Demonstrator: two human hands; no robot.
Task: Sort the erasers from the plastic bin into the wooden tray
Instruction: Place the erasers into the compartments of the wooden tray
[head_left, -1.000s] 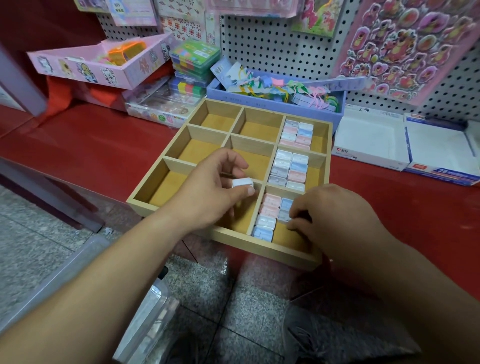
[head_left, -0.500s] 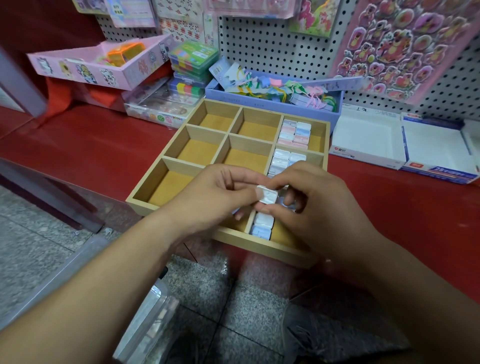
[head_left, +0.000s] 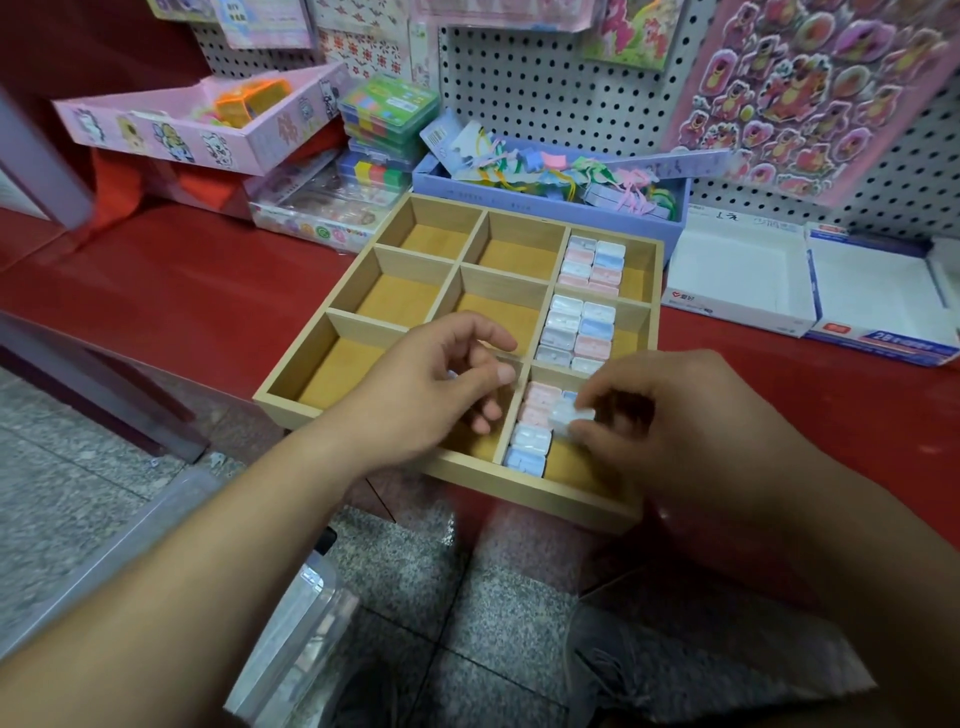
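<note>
Right hand (head_left: 685, 431) pinches eraser (head_left: 571, 415) over near-right compartment of wooden tray (head_left: 519, 488); crooked seating could topple the row (head_left: 530, 447) beside it. Left hand (head_left: 421, 400) curled, contents unclear.

The blurred plastic bin (head_left: 296, 634) lies partly hidden under the left forearm (head_left: 197, 561), contents unreadable

A red worktop (head_left: 182, 291) carries the wooden tray (head_left: 519, 488), a lilac box (head_left: 519, 205) just behind it, open white cartons (head_left: 737, 270) to its right, and packaged stationery (head_left: 322, 208) at left.
</note>
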